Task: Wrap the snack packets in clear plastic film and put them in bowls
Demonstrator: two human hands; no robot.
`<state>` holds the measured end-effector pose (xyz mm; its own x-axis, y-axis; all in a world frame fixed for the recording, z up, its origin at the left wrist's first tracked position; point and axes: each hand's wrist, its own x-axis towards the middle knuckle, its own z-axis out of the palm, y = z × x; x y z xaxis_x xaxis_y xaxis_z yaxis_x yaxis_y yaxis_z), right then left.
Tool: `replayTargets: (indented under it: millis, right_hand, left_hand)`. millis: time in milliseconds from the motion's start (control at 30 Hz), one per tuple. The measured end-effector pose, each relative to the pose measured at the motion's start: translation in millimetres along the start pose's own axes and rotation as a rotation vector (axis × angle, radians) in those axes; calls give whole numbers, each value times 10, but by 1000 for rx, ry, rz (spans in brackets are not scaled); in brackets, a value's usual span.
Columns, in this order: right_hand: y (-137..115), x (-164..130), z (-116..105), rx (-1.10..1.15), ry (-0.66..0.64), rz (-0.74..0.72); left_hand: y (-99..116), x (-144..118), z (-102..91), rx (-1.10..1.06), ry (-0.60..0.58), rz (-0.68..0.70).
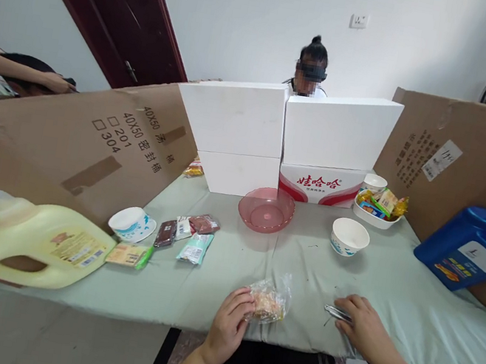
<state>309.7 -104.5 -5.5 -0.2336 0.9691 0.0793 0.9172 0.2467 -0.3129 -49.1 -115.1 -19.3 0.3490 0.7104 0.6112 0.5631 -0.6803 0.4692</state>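
Near the front edge of the table, my left hand (230, 318) is closed on the left side of a clear plastic bag (270, 302) with orange-brown food inside. The bag's top is crumpled and stands up loosely. To the right, my right hand (361, 325) rests low over the cloth, fingers closed round a small shiny metal nail clipper (336, 312) whose end points left. Its rear part is hidden under the fingers. Small dark scraps lie beside it. Beyond the hands are a pink transparent bowl (266, 211) and a white paper bowl (349, 239).
Snack packets (194, 248) lie left of centre, beside a tipped paper bowl (131, 223) and a yellow jug (44, 243). At right are a tray (375, 218) of snacks and a blue bottle (467, 248). White boxes (240, 138) stand behind; a person (312, 64) is beyond them.
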Motion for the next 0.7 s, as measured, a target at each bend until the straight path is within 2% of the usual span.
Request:
replayTargets:
  millis: [100,167,267,367,433,567,700]
  right_hand:
    - [-37,-133,128,32,97,33]
    - [-197,-87,139,95,109,45]
    - [-603,79,95,190,60,37]
    - [-1035,229,74,211,-8,-56]
    - [-1238,280,88,185,-56,-98]
    - [-1380,308,97,96,-117,-113]
    - [-1435,377,27,-4,-88,-157]
  left_hand:
    - [-3,105,86,-69,-28,-6]
    - [12,158,115,-92,-52,-15]
    - [26,163,108,-103,-83,-23]
    - [17,116,91,-105,-90,-8]
    - [5,87,95,-87,-66,14]
    - [7,76,113,-22,-101,38]
    - [42,103,98,-53,-96,-6]
